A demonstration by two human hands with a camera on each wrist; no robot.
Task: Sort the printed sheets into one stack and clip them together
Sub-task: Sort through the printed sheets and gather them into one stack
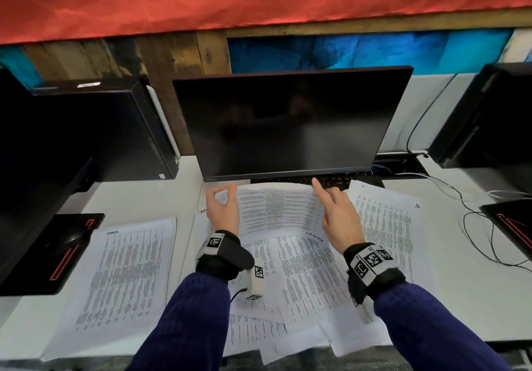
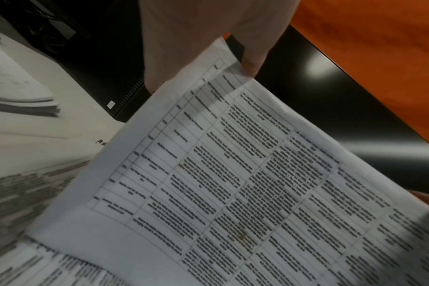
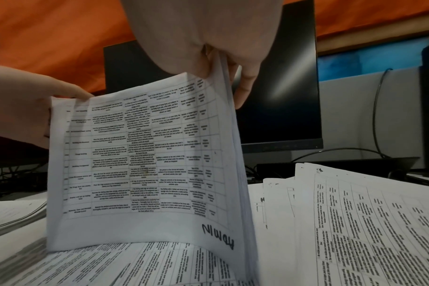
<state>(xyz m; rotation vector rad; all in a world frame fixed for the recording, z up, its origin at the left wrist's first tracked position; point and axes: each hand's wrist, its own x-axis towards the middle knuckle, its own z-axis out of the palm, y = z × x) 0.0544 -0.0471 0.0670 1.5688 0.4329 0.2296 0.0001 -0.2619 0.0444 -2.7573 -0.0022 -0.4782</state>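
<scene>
I hold a thin sheaf of printed table sheets (image 1: 276,209) lifted and bowed, just in front of the monitor. My left hand (image 1: 227,196) pinches its left top corner between thumb and forefinger. My right hand (image 1: 326,198) pinches the right top edge, index finger pointing up. The right wrist view shows the sheaf (image 3: 145,164) standing nearly upright, its lower edge on the papers below, with several edges pinched at the top. Its printed face (image 2: 233,183) fills the left wrist view. More printed sheets lie on the desk: a pile at left (image 1: 129,272), overlapping ones in the middle (image 1: 305,278), a pile at right (image 1: 385,226).
A dark monitor (image 1: 288,123) stands close behind the sheaf, with a keyboard (image 1: 334,182) under it. A black computer tower (image 1: 86,128) and a mouse on its pad (image 1: 72,241) are at left. Cables (image 1: 475,226) and another tower (image 1: 489,117) are at right.
</scene>
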